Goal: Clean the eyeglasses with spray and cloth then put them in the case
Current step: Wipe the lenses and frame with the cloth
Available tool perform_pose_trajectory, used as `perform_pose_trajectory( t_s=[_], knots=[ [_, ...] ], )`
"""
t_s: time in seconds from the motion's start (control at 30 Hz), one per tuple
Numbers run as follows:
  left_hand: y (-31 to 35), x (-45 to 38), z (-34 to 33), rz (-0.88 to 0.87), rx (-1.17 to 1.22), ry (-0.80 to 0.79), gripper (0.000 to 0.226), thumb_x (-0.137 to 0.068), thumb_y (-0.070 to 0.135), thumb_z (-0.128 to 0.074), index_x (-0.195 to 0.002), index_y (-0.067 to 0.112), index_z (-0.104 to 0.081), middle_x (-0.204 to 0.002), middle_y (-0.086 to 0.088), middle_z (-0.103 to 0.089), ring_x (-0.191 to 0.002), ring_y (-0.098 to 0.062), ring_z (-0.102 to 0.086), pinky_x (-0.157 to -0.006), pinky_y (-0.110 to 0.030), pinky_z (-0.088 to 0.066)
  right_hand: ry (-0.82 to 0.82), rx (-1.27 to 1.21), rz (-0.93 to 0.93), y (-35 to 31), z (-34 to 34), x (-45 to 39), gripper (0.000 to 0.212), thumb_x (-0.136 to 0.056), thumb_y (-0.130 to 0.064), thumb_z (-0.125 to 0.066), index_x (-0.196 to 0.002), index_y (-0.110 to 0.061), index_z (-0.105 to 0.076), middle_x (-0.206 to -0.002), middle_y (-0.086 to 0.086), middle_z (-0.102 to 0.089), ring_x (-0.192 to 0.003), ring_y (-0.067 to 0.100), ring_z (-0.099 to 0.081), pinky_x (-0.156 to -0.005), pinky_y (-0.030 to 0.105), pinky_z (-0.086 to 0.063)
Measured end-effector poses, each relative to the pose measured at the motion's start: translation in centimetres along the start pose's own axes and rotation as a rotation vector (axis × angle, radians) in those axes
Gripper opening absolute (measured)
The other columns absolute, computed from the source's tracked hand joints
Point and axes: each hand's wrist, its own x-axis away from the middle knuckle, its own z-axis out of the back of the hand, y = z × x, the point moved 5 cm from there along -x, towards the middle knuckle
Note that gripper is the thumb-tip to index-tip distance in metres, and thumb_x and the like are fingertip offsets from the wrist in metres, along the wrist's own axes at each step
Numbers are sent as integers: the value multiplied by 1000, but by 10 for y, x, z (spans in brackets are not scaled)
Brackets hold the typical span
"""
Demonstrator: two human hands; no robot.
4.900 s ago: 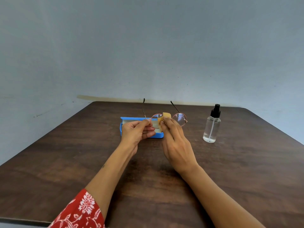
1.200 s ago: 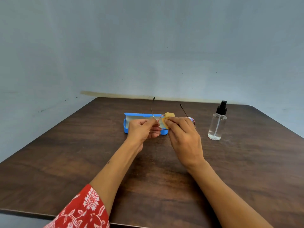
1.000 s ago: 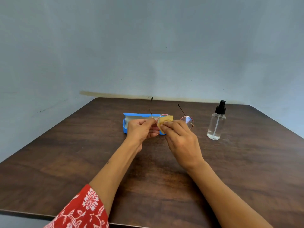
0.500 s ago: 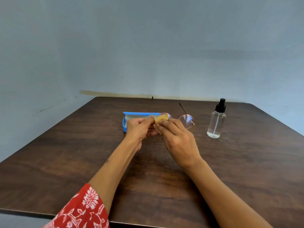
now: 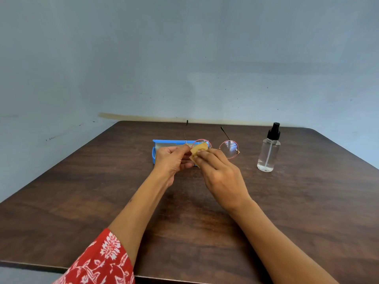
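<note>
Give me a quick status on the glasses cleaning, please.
Left hand pinches glasses at the frame. Right hand presses cloth on one lens. Case open behind; spray bottle standing apart. Nothing in the way.

blue case (image 5: 164, 144), yellow cloth (image 5: 198, 150), pink-rimmed eyeglasses (image 5: 229, 149)

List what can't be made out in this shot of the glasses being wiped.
Head view only:
- Blue case: near half hidden behind the left hand.
- Eyeglasses: left lens mostly covered by the yellow cloth and right hand; cleanliness unreadable.
- Spray bottle: liquid level unclear through clear plastic.
</note>
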Motion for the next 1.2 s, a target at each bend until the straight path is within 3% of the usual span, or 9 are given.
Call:
perform_pose_trajectory(
  t_s=[0.17, 0.37, 0.6, 0.8, 1.03, 1.2],
  knots=[
    [-1, 1, 0, 18, -21, -23, 15, -82, 11, -66, -73, -1, -67, -56, -8, -68, -48, -13, -64, -44, -17, -50, 32, 36, -127, 14, 6, 1, 28, -73, 5, -74, -101, 2, -70, -103, 14, -69, -97, 28, -65, -73, 31, -56],
    [-1, 1, -3, -15, -18, -31, 17, -85, 9, -62, -70, 1, -67, -52, -4, -66, -48, -12, -62, -44, -17, -49, 65, 11, -27, -1, 5, -3, 25, -87, -3, -50, -101, 0, -71, -105, 11, -70, -97, 26, -66, -76, 31, -57],
    [1, 0, 0, -7, -5, -17, 14, -82, 10, -66, -74, -1, -67, -54, -7, -67, -47, -11, -63, -45, -17, -51, 60, 54, -118, 11, 6, -1, 23, -78, 4, -70, -100, 3, -70, -104, 14, -70, -98, 27, -66, -75, 32, -57],
    [1, 1, -3, -41, -1, -17, 19, -84, 6, -61, -67, 3, -65, -47, 0, -63, -44, -7, -59, -42, -16, -48, 70, 1, -10, -4, 3, -2, 24, -88, -3, -51, -99, 1, -71, -102, 11, -71, -96, 27, -66, -74, 32, -57],
    [0, 0, -1, -8, -17, -9, 15, -83, 10, -65, -73, -1, -67, -53, -6, -67, -46, -11, -63, -44, -17, -50, 65, -24, -140, 12, 7, -1, 23, -76, 5, -70, -99, 2, -70, -102, 13, -70, -96, 28, -66, -74, 33, -57],
    [-1, 1, -3, -16, -22, -19, 16, -84, 9, -63, -71, 0, -66, -52, -4, -65, -48, -11, -62, -44, -17, -49, 54, -25, -54, 3, 6, -2, 21, -84, -1, -57, -99, 1, -71, -102, 12, -70, -96, 28, -66, -73, 32, -57]
  ],
)
